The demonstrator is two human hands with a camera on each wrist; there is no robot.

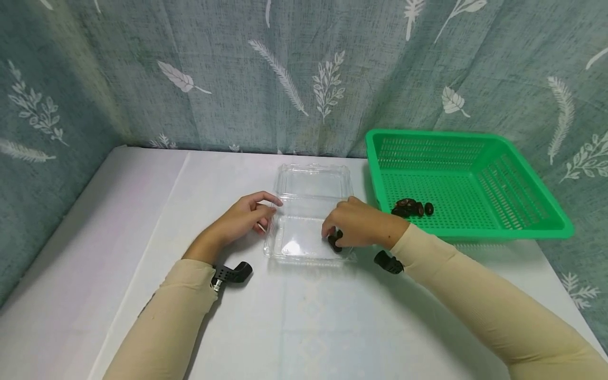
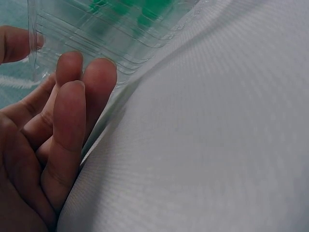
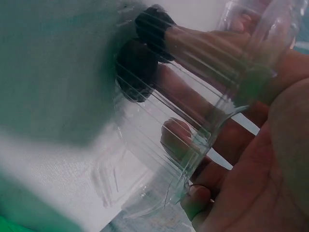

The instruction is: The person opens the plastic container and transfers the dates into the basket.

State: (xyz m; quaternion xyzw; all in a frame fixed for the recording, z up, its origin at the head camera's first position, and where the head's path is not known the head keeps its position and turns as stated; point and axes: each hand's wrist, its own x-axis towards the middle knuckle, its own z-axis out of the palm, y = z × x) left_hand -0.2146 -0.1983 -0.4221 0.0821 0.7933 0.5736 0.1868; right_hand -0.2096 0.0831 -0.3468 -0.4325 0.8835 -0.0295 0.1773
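A clear plastic clamshell container (image 1: 304,232) lies opened out on the white table, its lid (image 1: 313,182) folded back toward the curtain. My left hand (image 1: 244,219) holds its left edge, one finger reaching over the rim and the others bent by the outer wall (image 2: 87,36). Over the container's right side, my right hand (image 1: 356,221) reaches in from above. Its fingertips are on two dark brown dates (image 1: 335,240), low in the base. Seen through the ridged wall in the right wrist view, the dates (image 3: 137,70) sit side by side against the fingertips.
A green plastic basket (image 1: 467,233) with slotted walls stands to the right, close to the container. Several more dates (image 1: 407,207) lie in its near left corner. A patterned grey-green curtain (image 1: 214,79) hangs along the table's back edge.
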